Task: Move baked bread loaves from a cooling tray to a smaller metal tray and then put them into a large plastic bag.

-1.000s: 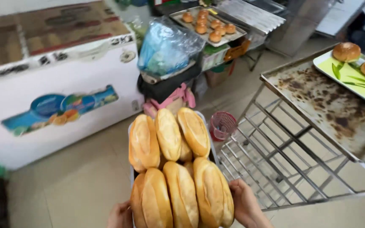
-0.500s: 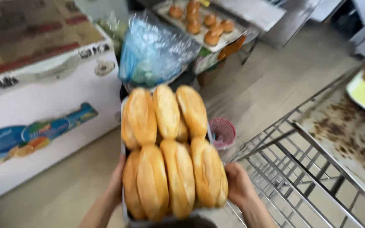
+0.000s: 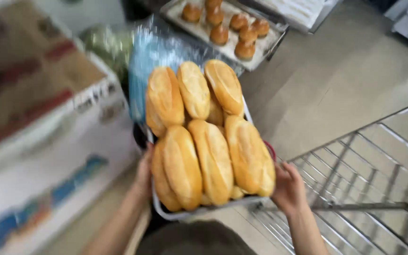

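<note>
We held a metal tray (image 3: 213, 210) piled with golden bread loaves (image 3: 204, 137) out in front of us, above the floor. Our left hand (image 3: 143, 172) was clenched on the tray's left edge, and our right hand (image 3: 286, 186) gripped its right edge, with the fingers curled against the side. The loaves lay in two rows of three, heaped on others beneath and leaning against one another. To the left stood a white chest freezer (image 3: 48, 141), much blurred. Beyond the tray sat a blue plastic bag (image 3: 154, 52), and farther off a baking tray (image 3: 265, 45) with small round buns (image 3: 234, 28) on it. To the right, just beside our right hand, was a wire rack (image 3: 369, 189) of metal bars over the tiled floor (image 3: 345, 80).
</note>
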